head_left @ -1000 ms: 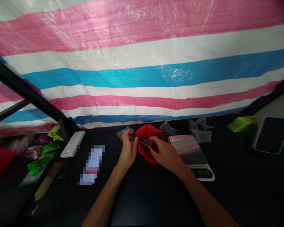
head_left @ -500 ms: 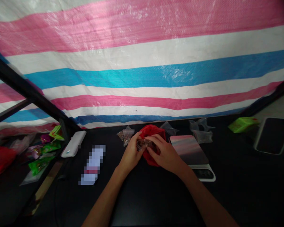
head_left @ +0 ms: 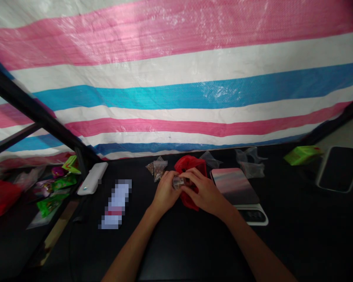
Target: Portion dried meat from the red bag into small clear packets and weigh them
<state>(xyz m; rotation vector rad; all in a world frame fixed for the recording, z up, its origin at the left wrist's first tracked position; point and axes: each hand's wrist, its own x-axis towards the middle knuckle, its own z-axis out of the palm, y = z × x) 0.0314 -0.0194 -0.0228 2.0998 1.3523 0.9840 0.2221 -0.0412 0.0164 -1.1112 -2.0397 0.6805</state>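
My left hand (head_left: 166, 193) is closed on a small clear plastic bag (head_left: 179, 181), which lies between my two hands. Over the red plastic bag (head_left: 191, 161), my right hand (head_left: 204, 192) has its fingers curled and its tips near the clear bag's right side. Whether those fingertips pinch the bag or something small is too fine to make out. The red bag sits open on the black table, partly hidden behind my hands. Just beyond my left hand lie small zip bags (head_left: 159, 168) with brownish contents.
A kitchen scale (head_left: 235, 186) stands to the right, with thin clear bags (head_left: 253, 167) behind it. Farther right are a green packet (head_left: 302, 155) and a phone (head_left: 339, 169). At left lie a white power bank (head_left: 92, 179) and a blurred-out item (head_left: 116, 203). Striped sheeting (head_left: 176, 94) hangs behind.
My left hand has lowered slightly, turning the small clear bag with it. The right hand stays over the red bag, its fingers slightly shifted. Part of the red bag's lower edge has moved.
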